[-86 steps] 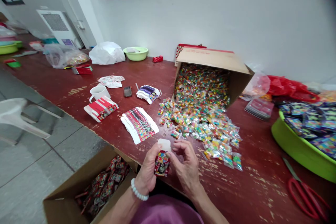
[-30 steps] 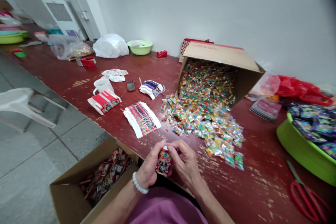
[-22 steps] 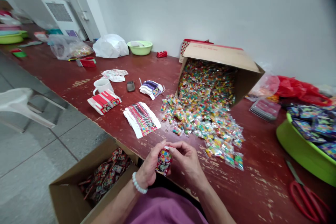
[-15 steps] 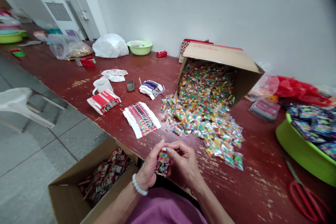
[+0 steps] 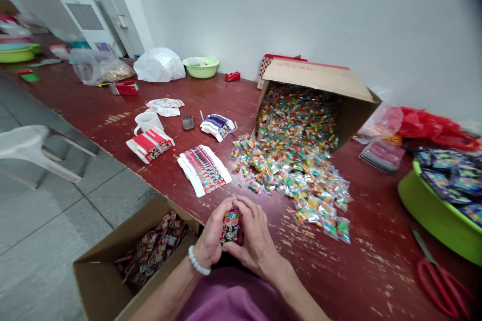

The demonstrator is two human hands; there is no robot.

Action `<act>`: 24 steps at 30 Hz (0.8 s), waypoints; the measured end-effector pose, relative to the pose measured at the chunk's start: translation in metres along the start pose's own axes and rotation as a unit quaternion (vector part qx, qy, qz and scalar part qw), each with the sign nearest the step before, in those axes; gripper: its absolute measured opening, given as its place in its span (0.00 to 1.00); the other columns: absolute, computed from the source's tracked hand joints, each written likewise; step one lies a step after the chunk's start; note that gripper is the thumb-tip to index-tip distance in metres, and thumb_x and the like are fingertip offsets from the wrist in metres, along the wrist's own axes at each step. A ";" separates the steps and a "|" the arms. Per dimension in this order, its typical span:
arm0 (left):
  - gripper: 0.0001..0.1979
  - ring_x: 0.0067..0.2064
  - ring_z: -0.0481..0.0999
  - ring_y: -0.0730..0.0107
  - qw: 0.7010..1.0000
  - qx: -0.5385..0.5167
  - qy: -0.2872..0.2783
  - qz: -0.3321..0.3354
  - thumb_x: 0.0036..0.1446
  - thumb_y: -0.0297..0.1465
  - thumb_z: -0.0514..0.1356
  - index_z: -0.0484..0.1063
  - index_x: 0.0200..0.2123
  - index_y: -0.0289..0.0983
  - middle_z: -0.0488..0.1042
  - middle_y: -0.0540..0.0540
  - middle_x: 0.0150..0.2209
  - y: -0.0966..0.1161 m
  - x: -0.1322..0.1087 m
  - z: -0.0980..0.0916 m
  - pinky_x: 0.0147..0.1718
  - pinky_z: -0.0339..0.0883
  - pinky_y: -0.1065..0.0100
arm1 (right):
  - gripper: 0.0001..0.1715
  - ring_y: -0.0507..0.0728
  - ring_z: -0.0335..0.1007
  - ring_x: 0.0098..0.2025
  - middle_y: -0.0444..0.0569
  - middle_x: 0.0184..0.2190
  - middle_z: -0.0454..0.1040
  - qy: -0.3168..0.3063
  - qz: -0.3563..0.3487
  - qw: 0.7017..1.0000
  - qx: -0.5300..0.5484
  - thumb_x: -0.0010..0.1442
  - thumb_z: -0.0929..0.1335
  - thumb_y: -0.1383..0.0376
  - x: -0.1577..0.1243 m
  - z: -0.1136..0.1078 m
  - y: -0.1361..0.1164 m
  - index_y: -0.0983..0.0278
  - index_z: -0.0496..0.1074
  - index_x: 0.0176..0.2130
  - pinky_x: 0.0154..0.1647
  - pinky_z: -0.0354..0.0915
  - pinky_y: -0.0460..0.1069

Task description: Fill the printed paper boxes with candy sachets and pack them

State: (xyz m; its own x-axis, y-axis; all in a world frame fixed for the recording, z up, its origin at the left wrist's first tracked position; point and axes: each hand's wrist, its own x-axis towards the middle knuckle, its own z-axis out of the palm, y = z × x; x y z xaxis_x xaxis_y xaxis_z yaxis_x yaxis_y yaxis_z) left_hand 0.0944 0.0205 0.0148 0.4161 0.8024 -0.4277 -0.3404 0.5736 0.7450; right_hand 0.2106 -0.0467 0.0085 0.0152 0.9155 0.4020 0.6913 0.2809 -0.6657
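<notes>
Between my two hands, near the table's front edge, is a small printed candy box [image 5: 231,225] with a dark, colourful face. My left hand [image 5: 211,235], with a beaded bracelet on its wrist, is closed along the box's left side. Around the right side and top curls my right hand [image 5: 256,233], its thumb low on the box. Beyond them lies a fanned stack of flat printed cartons [image 5: 205,170]. Clear candy packets [image 5: 316,200] spill out of a tipped cardboard box [image 5: 312,77]. Below left, an open carton [image 5: 94,281] holds several dark red filled packs [image 5: 154,248].
Red-handled scissors [image 5: 439,281] and a green basin [image 5: 429,210] of dark packs stand at the right. A white mug [image 5: 148,123], a red-and-white bundle [image 5: 150,145] and purple cartons [image 5: 217,127] are farther back. A white plastic stool [image 5: 37,150] stands on the floor at the left.
My right hand's fingers have moved from pinching the top of the candy box to wrapping its right side. The box stays in both hands.
</notes>
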 end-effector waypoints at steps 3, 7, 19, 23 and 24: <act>0.17 0.56 0.74 0.57 0.998 -0.045 -0.008 -0.032 0.57 0.39 0.63 0.77 0.46 0.35 0.79 0.43 0.49 0.004 -0.003 -0.004 0.59 0.63 0.59 | 0.57 0.70 0.56 0.59 0.59 0.62 0.61 -0.035 -0.025 0.997 -0.070 0.45 0.74 0.64 0.003 0.006 -0.004 0.64 0.49 0.67 0.58 0.56 0.64; 0.21 0.56 0.74 0.56 0.997 -0.064 -0.018 -0.045 0.60 0.44 0.60 0.77 0.46 0.34 0.79 0.40 0.49 0.010 -0.009 -0.020 0.59 0.63 0.58 | 0.48 0.68 0.60 0.54 0.58 0.57 0.67 -0.049 -0.027 0.996 -0.071 0.44 0.71 0.66 0.015 0.021 -0.012 0.64 0.58 0.62 0.55 0.57 0.62; 0.26 0.49 0.76 0.56 0.872 0.439 0.178 0.124 0.58 0.48 0.59 0.68 0.55 0.41 0.76 0.42 0.47 0.061 -0.042 -0.143 0.46 0.70 0.58 | 0.36 0.67 0.61 0.59 0.63 0.56 0.66 0.003 0.043 0.998 -0.039 0.58 0.72 0.56 0.086 0.071 0.037 0.66 0.60 0.60 0.58 0.60 0.61; 0.23 0.55 0.70 0.54 0.725 0.611 0.197 0.250 0.61 0.44 0.56 0.68 0.57 0.42 0.71 0.42 0.55 0.065 -0.023 -0.151 0.55 0.63 0.53 | 0.39 0.74 0.60 0.58 0.70 0.57 0.63 0.031 0.130 0.977 -0.163 0.57 0.72 0.53 0.106 0.081 0.071 0.72 0.62 0.60 0.55 0.60 0.66; 0.22 0.55 0.69 0.55 0.697 0.636 0.185 0.276 0.63 0.42 0.54 0.68 0.57 0.42 0.70 0.41 0.55 0.064 -0.013 -0.144 0.56 0.61 0.54 | 0.38 0.74 0.61 0.56 0.71 0.56 0.64 0.023 0.150 0.971 -0.183 0.57 0.72 0.52 0.107 0.083 0.074 0.71 0.64 0.58 0.53 0.61 0.66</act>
State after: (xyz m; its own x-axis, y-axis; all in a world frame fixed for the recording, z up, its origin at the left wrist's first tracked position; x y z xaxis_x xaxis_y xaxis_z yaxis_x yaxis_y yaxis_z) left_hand -0.0545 0.0700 -0.0060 0.1915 0.9654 0.1767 0.7574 -0.2599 0.5991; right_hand 0.2037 0.0963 -0.0496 0.2830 0.9237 0.2581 0.8612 -0.1263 -0.4924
